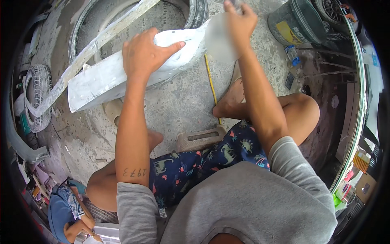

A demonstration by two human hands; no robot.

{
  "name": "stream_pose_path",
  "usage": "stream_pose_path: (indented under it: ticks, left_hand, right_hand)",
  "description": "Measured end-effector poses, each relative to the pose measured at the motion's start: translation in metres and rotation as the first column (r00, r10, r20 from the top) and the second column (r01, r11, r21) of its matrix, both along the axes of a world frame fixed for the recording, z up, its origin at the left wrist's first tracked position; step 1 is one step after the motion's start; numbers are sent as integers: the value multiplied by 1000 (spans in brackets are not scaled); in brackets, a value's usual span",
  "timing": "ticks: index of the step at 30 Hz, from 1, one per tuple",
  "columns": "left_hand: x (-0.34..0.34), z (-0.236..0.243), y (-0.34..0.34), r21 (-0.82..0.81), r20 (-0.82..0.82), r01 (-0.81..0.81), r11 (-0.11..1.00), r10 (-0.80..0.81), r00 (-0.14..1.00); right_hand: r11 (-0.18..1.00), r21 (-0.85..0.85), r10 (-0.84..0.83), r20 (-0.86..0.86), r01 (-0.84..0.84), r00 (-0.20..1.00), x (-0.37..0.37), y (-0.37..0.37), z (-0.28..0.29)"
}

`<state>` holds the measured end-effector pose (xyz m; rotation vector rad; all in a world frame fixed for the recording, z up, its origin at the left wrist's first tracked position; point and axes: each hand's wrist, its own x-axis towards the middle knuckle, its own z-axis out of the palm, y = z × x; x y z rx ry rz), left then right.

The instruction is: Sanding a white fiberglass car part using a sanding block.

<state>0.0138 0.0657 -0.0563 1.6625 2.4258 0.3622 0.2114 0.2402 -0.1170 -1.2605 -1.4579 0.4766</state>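
Observation:
A long white panel, shaped like a car bumper [97,87], lies across a tyre [199,12] on the floor in front of me. My left hand [144,55] is clasped over its upper edge, thumb stretched along the white surface and the other fingers partly hidden behind. Beyond the panel's right end is my right hand [243,24], its fingers bent together at the top edge of the picture. Something small and greyish shows at those fingertips, too cut off to name. A round blurred patch covers the area between the panel's end and my right wrist.
A dark bucket [298,24] stands at the far right, with a blue packet [292,55] near it. Another tyre [38,97] leans at the left. A yellow cord [211,81] runs along the concrete. At the lower left, another person [65,211] sits.

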Motion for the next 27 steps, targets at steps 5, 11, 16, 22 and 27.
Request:
stream_pose_path:
  ticks: [5,11,16,22,27]
  left_hand:
    - [4,20,7,-86,47,-1,996,5,999]
    - [4,9,2,-53,-8,-18,998,18,1000]
    - [11,12,9,-54,30,10,998,-8,1000]
    - [2,-6,-1,78,-104,14,997,-6,995]
    - [8,7,5,53,6,24,998,-24,1000]
  right_hand:
    - [972,-221,55,-98,-76,994,-5,-37,-23]
    - [968,248,43,-37,-33,998,-43,-98,-41]
    - [937,349,-4,70,-21,998,-44,-25,-25]
    - [961,270,60,22,-64,998,-44,-84,-39]
    - [979,203,-44,102,23,994,-43,-43,-27]
